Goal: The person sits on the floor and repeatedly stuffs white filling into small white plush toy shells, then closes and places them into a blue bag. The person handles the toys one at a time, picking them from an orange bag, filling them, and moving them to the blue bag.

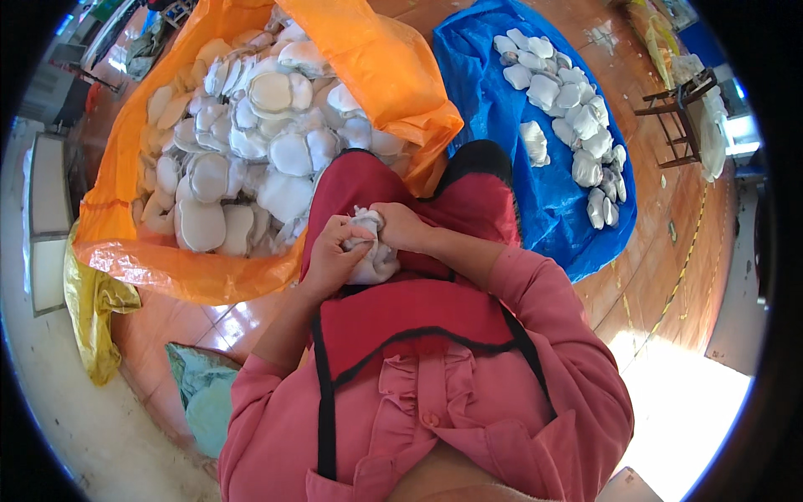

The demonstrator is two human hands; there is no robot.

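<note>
Over my lap, a white soft padded cloth piece [381, 261] is bunched between my two hands. My left hand [333, 258] pinches its upper left side with thumb and fingers. My right hand [401, 227] is closed on its top right, its fingertips partly hidden. A crumpled white edge sticks up between the hands. Ahead to the left, a large orange sack [188, 276], spread wide, holds a heap of flat, rounded white pads [293, 151]. On a blue plastic sheet [502, 192] to the right lie several plumper white pieces [577, 109].
A dark wooden stool [682, 121] stands at the far right. Yellow plastic sacking [96, 309] lies along the left wall, with a green bag [205, 402] nearer me. Tiled floor [644, 226] surrounds the sacks. My knees, under a red apron [410, 318], meet the orange sack's edge.
</note>
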